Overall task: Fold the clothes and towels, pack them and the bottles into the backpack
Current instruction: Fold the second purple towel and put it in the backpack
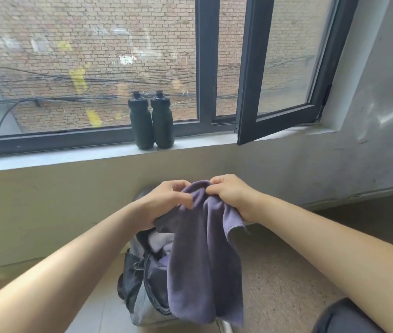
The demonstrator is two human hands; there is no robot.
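Grip: a purple towel (202, 260) is grasped at its top edge by both hands, the left hand (166, 200) and the right hand (231, 195) close together, fingers curled into the cloth.

Setting: a speckled stone floor (287, 272) is met by a plain plastered wall (46, 212) under a grey sill (70, 157). A dark-framed window sash (282, 68) is swung inward, and a brick wall (94, 32) is seen outside.

Towel: it is held in the air with its long axis vertical. The lower end is hung over the open mouth of the backpack (140, 280). The fabric is soft and napped, with a stitched hem.

Backpack: dark, with grey panels, it is stood on the floor by the wall. Pale cloth (159, 239) is seen inside.

Bottles (141, 121): two are stood upright, touching, at the sill's middle. They are dark, waisted plastic with nozzles upward.
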